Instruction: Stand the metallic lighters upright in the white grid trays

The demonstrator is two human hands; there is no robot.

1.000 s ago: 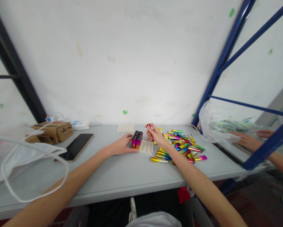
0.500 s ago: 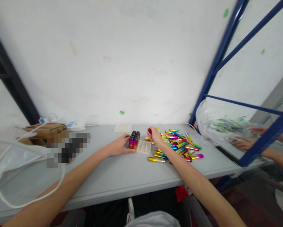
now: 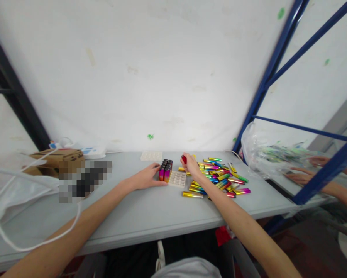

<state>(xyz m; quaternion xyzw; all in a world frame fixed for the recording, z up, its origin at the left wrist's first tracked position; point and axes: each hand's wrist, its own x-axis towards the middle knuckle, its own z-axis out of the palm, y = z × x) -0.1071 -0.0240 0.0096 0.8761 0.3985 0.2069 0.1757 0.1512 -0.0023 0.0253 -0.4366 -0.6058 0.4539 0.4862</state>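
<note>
A red piece (image 3: 184,158) is clamped in the right hand (image 3: 191,166) over the back half of the tabletop (image 3: 138,216). Upright dark-topped lighters (image 3: 165,170) are stood at a pale tray's (image 3: 178,179) left end, flanked by the left hand (image 3: 146,177), thumb and fingers apart; toward the right edge, shiny cases (image 3: 224,175) are heaped.

Even, soft light fills my view, bright across the white wall (image 3: 173,85), with only faint shadows on the counter (image 3: 138,216); below its edge everything turns dim. Glints run along the shiny cylinders (image 3: 223,177). The wide lens stretches my forearms (image 3: 88,216) toward the corners, the sides look smeared, and coarse pixel blocks (image 3: 89,179) mask one patch.
</note>
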